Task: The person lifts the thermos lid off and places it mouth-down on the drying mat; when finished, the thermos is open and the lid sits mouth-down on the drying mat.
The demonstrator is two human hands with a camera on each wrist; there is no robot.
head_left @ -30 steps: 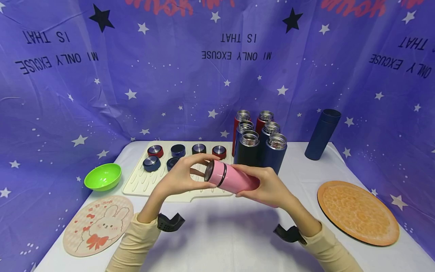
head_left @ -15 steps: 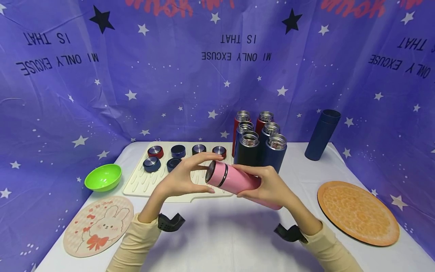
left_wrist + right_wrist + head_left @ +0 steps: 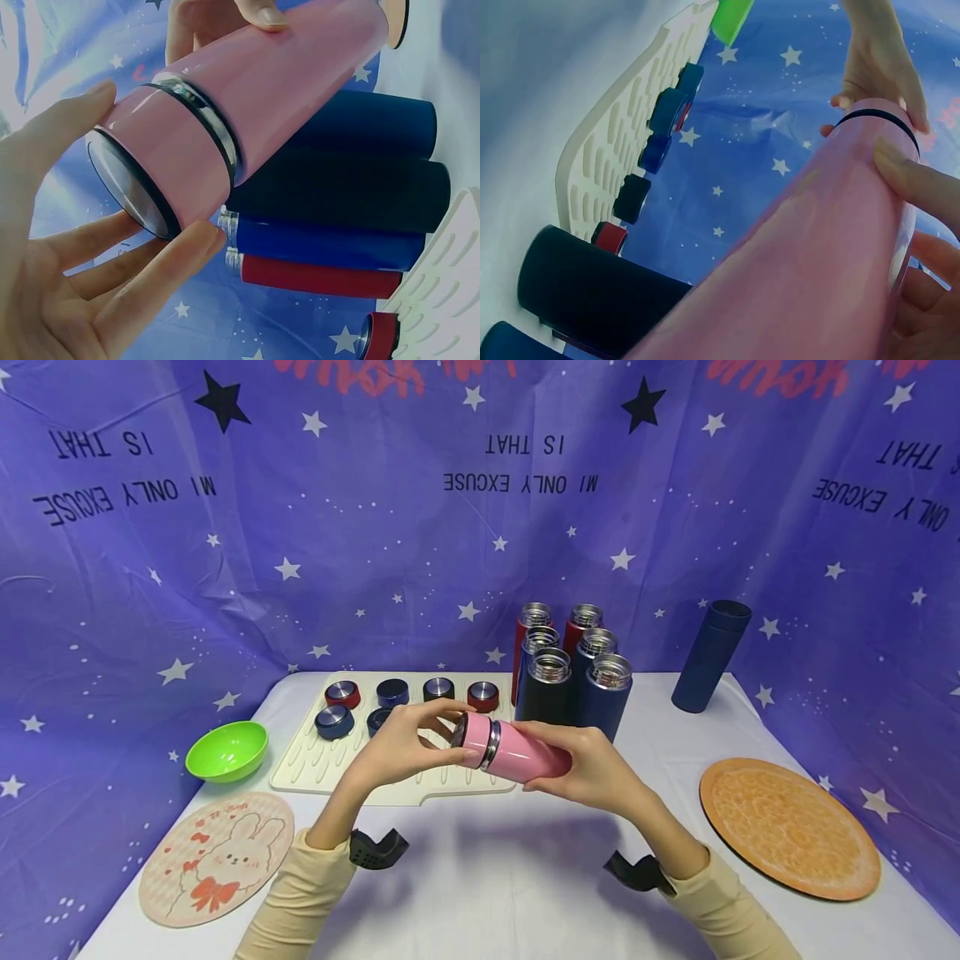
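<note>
A pink thermos (image 3: 531, 755) is held in the air, tilted, its lid end pointing left. My right hand (image 3: 592, 766) grips its body, thumb and fingers on opposite sides. My left hand (image 3: 405, 747) pinches the pink lid (image 3: 165, 142), with the thumb on one side and fingertips on the other. The lid's silver-topped end faces the left palm. Between lid and body shows a shiny silver band (image 3: 206, 116) edged in black. In the right wrist view, the thermos body (image 3: 802, 262) fills the foreground.
Several lidless thermoses (image 3: 551, 693) stand close behind the right hand. Several lids (image 3: 342, 694) sit on a cream drying tray (image 3: 300, 772). A dark blue lidded thermos (image 3: 708, 660) stands back right. A green bowl (image 3: 227, 752), rabbit mat (image 3: 225, 860) and orange round mat (image 3: 791, 831) lie at the sides.
My left fingers loosened from the lid half a second ago and now pinch it again. The silver band below the lid shows wider. The thermos has shifted slightly left.
</note>
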